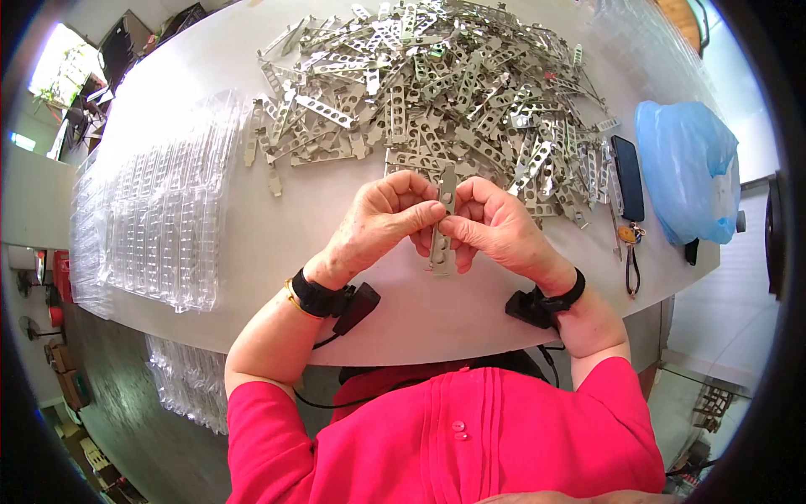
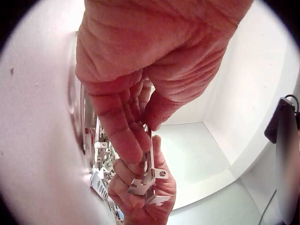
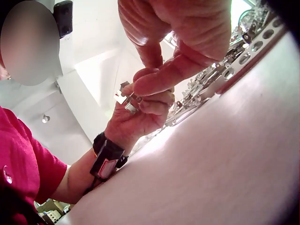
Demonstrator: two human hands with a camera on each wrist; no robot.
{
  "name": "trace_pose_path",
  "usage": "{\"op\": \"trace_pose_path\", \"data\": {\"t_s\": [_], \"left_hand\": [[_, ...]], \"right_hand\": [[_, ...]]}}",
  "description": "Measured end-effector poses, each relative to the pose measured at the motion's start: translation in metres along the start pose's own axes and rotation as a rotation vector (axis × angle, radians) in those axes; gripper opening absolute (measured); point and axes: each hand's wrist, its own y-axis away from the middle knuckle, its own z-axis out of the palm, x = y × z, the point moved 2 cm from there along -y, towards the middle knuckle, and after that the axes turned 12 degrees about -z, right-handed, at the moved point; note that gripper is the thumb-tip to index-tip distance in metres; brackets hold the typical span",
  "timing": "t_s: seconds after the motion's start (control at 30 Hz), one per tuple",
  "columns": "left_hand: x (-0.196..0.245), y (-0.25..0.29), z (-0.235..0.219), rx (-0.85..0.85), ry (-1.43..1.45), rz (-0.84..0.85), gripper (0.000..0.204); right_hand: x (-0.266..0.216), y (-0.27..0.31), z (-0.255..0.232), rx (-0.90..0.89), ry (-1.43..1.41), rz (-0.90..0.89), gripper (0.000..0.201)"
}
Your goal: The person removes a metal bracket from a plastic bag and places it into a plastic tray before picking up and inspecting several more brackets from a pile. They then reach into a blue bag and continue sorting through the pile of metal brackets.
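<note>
One flat metal bracket with round holes (image 1: 447,186) is held upright between both hands, above the table near its front edge. The left hand (image 1: 388,220) pinches its left side between thumb and fingers, and the right hand (image 1: 495,227) pinches the right side. In the left wrist view the bracket's bent tabs (image 2: 152,185) stick out below the left hand (image 2: 150,61), in front of the right hand (image 2: 164,206). From the right wrist, the tab end (image 3: 126,99) shows beside the right hand's fingers (image 3: 159,82). The fingers hide part of the bracket.
A large heap of similar brackets (image 1: 470,92) lies behind the hands on the white table (image 1: 285,244). Stacked clear plastic trays (image 1: 168,218) stand at the left. On the right are a phone (image 1: 627,178), keys (image 1: 630,235) and a blue plastic bag (image 1: 684,172).
</note>
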Motion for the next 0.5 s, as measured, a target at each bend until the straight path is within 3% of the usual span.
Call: {"op": "trace_pose_path", "data": {"t_s": [0.37,0.5], "left_hand": [[0.0043,0.0029,0.0047,0.038,-0.075,-0.017,0.015],[0.0055,0.0042,0.0093,0.006,-0.057,-0.011,0.014]], "right_hand": [[0.0004,0.0003,-0.0001,-0.028,-0.009,-0.016,0.024],[0.0004,-0.0002,-0.0056,0.073,0.084,-0.128,0.024]]}}
